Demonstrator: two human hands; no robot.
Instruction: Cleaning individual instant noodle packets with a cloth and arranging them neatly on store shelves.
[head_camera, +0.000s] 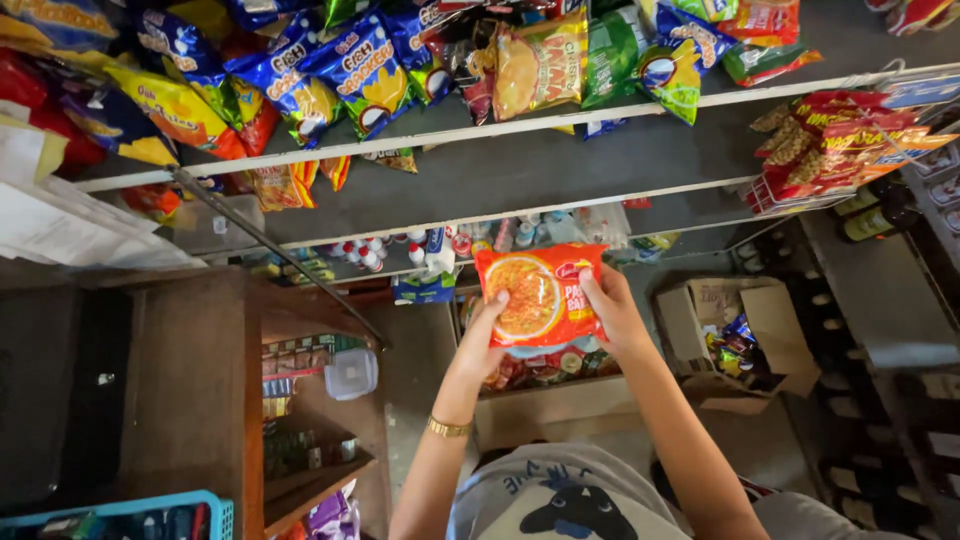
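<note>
noodle packet (540, 295), edges hidden under left hand (482, 335) and right hand (613, 312).

Both arms reach forward, left hand (487, 335) and right hand (612, 312) fingers curled.

Grey shelves (560, 165) of snack bags (340, 70) (brightly coloured), wooden cabinet (190, 390), open cardboard box (775, 320).

Two bare forearms with no sleeves reaching the wrists. The left hand (482, 340) has a thin gold bracelet (449, 428) round its wrist; the right hand (612, 315) wears nothing. Lower down, a light grey T-shirt (560, 495) shows, printed with a dark navy cartoon shape and some blue lettering. No rings or watch can be made out.
</note>
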